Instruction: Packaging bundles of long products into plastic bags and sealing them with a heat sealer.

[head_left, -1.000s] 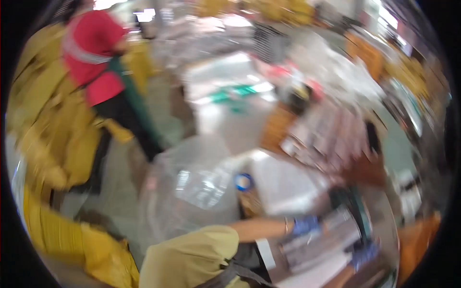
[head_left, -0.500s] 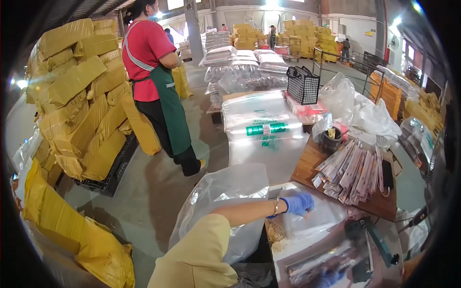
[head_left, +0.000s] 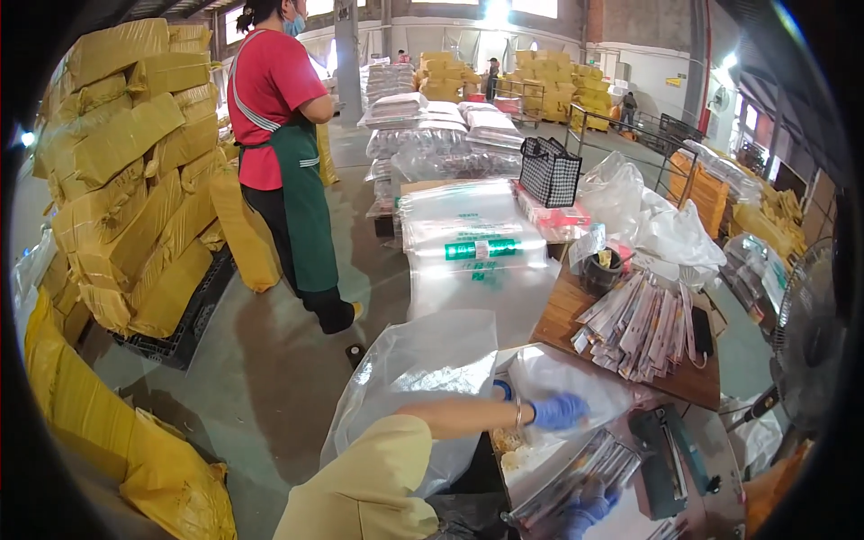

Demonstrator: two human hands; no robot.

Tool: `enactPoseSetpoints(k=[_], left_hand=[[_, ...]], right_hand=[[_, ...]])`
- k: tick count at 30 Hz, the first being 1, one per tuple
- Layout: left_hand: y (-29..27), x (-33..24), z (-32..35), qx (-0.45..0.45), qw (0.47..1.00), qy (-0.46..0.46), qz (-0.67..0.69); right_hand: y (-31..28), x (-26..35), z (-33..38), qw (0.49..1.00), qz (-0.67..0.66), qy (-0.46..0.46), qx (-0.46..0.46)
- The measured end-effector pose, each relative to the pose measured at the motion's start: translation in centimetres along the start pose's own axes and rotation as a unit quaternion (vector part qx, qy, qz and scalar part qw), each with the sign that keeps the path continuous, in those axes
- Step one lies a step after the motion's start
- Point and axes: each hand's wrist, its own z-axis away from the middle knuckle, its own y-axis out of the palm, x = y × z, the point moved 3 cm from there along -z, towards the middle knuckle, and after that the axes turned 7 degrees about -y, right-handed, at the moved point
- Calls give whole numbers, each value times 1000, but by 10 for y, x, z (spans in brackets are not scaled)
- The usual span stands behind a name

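My left hand (head_left: 560,411), in a blue glove, hovers over or touches a stack of clear plastic bags (head_left: 576,378); its fingers are smeared by motion. At the lower edge, my right hand (head_left: 589,513), also gloved in blue, is at several long, shiny clear packets (head_left: 576,477). Blur hides how its fingers lie on them. A dark green bag sealer (head_left: 661,468) with a long arm stands just right of the packets. Left of my forearm hangs a large clear plastic bag (head_left: 418,360).
Long printed packets (head_left: 643,328) lie on a wooden board (head_left: 558,315) beside a dark pot (head_left: 601,272). Large plastic sheets (head_left: 477,279) lie beyond. Yellow wrapped bales (head_left: 135,198) rise at left, near a person (head_left: 279,117) in a green apron. A fan (head_left: 805,333) stands right.
The whole view has shifted slightly. The shiny packets have moved left, off the bag sealer, with my right hand. My left hand stays over the clear bags.
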Motion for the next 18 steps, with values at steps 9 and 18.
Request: enactPoseSetpoints(k=[9, 18], left_hand=[[-25, -68, -19, -71, 980, -140, 120], [-6, -83, -14, 5, 892, -201, 404]], right_hand=[[50, 76, 14, 948, 185, -257, 23], [68, 62, 6, 982, -80, -155, 66]])
